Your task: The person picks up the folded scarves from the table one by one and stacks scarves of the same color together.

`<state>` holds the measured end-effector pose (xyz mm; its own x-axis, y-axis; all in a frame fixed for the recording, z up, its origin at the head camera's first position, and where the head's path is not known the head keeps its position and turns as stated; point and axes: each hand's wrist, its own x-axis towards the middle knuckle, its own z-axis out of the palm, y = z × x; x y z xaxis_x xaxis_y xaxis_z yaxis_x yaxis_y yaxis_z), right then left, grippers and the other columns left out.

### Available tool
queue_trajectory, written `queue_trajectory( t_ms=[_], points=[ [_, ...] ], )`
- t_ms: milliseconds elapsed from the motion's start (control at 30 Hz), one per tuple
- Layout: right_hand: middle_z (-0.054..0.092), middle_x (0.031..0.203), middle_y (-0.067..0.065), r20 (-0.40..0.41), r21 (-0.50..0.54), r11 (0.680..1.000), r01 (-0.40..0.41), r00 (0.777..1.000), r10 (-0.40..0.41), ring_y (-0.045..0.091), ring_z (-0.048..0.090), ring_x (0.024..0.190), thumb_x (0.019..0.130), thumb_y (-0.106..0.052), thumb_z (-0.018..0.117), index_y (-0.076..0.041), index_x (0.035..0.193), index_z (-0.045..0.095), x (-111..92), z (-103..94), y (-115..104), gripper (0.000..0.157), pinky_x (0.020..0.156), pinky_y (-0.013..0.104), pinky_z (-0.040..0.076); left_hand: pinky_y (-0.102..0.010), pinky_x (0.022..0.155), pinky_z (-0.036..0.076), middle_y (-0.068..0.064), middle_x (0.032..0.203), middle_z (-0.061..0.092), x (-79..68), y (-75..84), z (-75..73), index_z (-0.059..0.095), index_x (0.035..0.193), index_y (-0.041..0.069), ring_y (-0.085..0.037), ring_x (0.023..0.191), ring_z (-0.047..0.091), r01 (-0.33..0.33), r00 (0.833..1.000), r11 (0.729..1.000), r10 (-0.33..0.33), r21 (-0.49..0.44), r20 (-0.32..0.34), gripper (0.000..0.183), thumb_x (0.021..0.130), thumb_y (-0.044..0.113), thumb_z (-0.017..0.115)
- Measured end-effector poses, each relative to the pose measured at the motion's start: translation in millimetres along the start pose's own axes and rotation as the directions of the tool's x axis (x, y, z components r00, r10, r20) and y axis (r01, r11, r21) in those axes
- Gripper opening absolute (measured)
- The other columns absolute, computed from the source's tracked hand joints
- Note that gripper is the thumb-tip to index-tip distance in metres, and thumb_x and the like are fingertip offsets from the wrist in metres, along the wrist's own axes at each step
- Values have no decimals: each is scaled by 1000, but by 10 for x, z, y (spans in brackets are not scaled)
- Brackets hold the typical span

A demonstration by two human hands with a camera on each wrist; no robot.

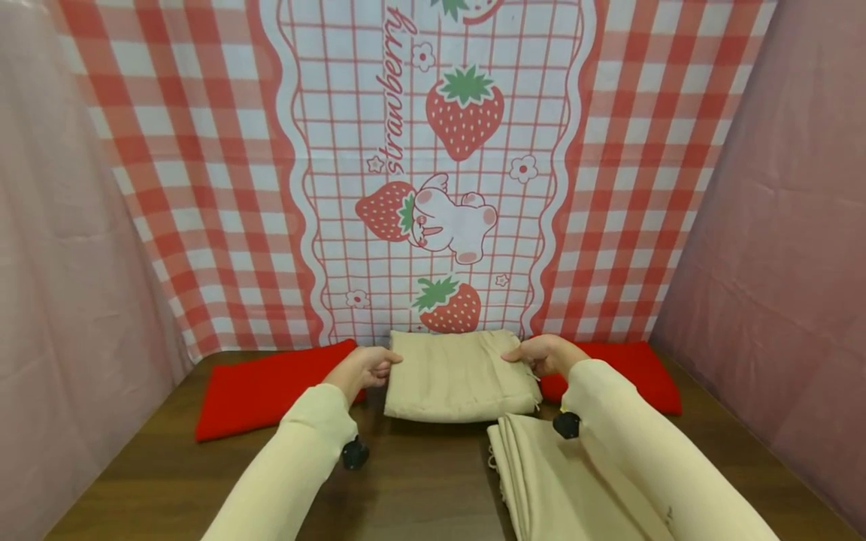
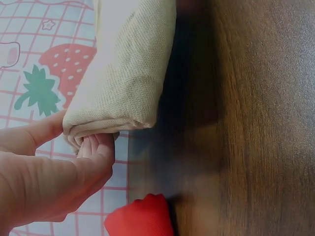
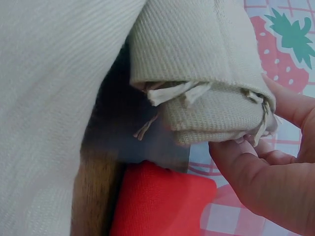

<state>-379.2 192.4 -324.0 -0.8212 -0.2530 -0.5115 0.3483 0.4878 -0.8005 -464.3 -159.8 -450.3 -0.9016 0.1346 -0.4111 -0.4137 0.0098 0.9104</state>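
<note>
A folded beige cloth (image 1: pixel 460 376) with fringed ends is held between both hands at the back of the table, near the patterned backdrop. My left hand (image 1: pixel 368 368) pinches its left end, thumb on top and fingers beneath, as the left wrist view shows on the folded cloth (image 2: pixel 123 73). At the other end my right hand (image 1: pixel 544 353) grips the edge the same way; loose tassels hang beside the fingers in the right wrist view. Dark shadow lies on the table below the cloth. A second beige cloth (image 1: pixel 568 481), folded in layers, lies nearer, partly under the right forearm.
Folded red cloth (image 1: pixel 271 387) lies left of the held cloth, and another red cloth (image 1: pixel 629 372) lies to the right, partly behind the right arm. A strawberry-print backdrop (image 1: pixel 433 135) rises behind the brown wooden table (image 1: pixel 406 481). Pink curtains (image 1: pixel 778 225) flank both sides.
</note>
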Motion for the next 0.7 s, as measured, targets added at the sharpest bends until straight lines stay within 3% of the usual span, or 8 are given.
queue_trajectory(
  t_ms=[167, 233, 367, 467, 600, 700],
  points=[
    [55, 79, -4, 37, 37, 999, 4, 999, -6, 9, 56, 78, 97, -14, 54, -4, 94, 53, -31, -24, -23, 10, 75, 22, 50, -29, 68, 43, 8, 59, 57, -6, 10, -1, 60, 83, 12, -7, 60, 51, 4, 1000, 1000, -4, -6, -4, 21, 77, 16, 80],
    [58, 79, -4, 48, 52, 999, 12, 999, -15, 9, 57, 77, 97, -13, 53, -5, 93, 54, -48, -33, -32, 9, 74, 21, 52, -28, 64, 41, 7, 59, 57, -28, 41, 2, 62, 80, 11, -8, 59, 50, 2, 1000, 1000, -2, -17, 20, 21, 76, 17, 81],
    [50, 69, -5, 37, 54, 998, 22, 999, -24, 8, 51, 70, 96, -13, 54, -8, 81, 53, -83, -41, -55, 16, 69, 20, 47, -33, 82, 46, 1, 74, 62, -383, 208, 142, 62, 97, 4, -12, 75, 56, 18, 1000, 999, -18, -31, -5, 24, 81, 15, 76],
    [41, 64, -6, 11, 52, 999, 15, 1000, -15, 7, 45, 66, 96, -14, 55, -10, 75, 50, -107, -37, -71, 22, 66, 20, 42, -39, 103, 41, -3, 87, 64, -760, 333, 280, 55, 114, 0, -15, 93, 58, 26, 999, 999, -27, -34, -47, 31, 87, 10, 67],
    [46, 70, -4, -6, 67, 998, 9, 1000, -8, 9, 48, 71, 95, -15, 57, -7, 83, 50, -150, -39, -83, 16, 68, 20, 45, -42, 114, 34, -6, 97, 61, -1089, 432, 398, 48, 123, -4, -21, 111, 54, 18, 998, 999, -20, -31, -55, 34, 92, 7, 58],
    [44, 69, -4, 0, 64, 998, 9, 1000, -9, 9, 47, 70, 95, -16, 58, -8, 82, 49, -199, -52, -93, 17, 68, 20, 44, -44, 118, 29, -14, 118, 60, -1013, 417, 397, 44, 131, -5, -26, 125, 49, 17, 998, 999, -18, -30, -55, 41, 94, 7, 56]
  ],
)
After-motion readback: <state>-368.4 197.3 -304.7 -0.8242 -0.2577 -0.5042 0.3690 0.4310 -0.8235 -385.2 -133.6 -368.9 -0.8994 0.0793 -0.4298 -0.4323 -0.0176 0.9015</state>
